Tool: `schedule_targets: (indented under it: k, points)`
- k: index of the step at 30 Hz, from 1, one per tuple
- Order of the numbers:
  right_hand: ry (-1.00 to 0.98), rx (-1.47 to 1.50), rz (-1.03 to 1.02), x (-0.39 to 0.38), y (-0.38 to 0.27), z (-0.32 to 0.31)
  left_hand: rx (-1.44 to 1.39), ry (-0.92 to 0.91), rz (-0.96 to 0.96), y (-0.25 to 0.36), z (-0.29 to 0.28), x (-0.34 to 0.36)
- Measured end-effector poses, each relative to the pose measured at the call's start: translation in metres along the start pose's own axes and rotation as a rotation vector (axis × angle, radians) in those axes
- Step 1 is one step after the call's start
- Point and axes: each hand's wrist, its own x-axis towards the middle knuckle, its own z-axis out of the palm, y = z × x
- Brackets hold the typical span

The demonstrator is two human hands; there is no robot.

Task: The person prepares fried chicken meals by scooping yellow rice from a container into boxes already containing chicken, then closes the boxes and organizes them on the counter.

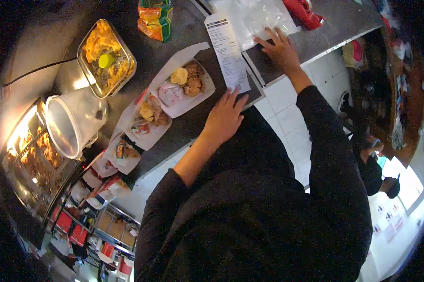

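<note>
Dark grey metal counter (pixel 186 28), above a white tiled floor (pixel 284 117). Left hand (pixel 223 116): fingers slightly apart, at the lower end of a long white paper receipt (pixel 227 51) on the counter. Right hand (pixel 280 51): fingers spread over clear plastic bags (pixel 256 19). Counter's near edge runs close to both hands; bare strip between receipt and open white cardboard food boxes (pixel 205 91). Bags cut off above; farthest boxes indistinct.
</note>
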Motion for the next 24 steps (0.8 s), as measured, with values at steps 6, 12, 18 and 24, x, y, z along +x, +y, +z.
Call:
schedule_targets:
  k: [6, 12, 18, 24]
  points:
    - [0.070, 0.039, -0.138, 0.035, 0.068, 0.022, 0.160, -0.006, -0.177, 0.001, 0.043, 0.033]
    - [-0.031, 0.235, -0.094, 0.022, -0.032, -0.007, 0.112, 0.029, -0.249, 0.010, 0.044, 0.036]
    - [-0.119, 0.126, -0.445, 0.046, -0.067, 0.001, 0.081, -0.014, -0.274, 0.008, 0.040, 0.034]
    - [-0.130, 0.194, -0.472, 0.047, -0.058, 0.001, 0.052, 0.027, -0.270, 0.003, 0.053, 0.035]
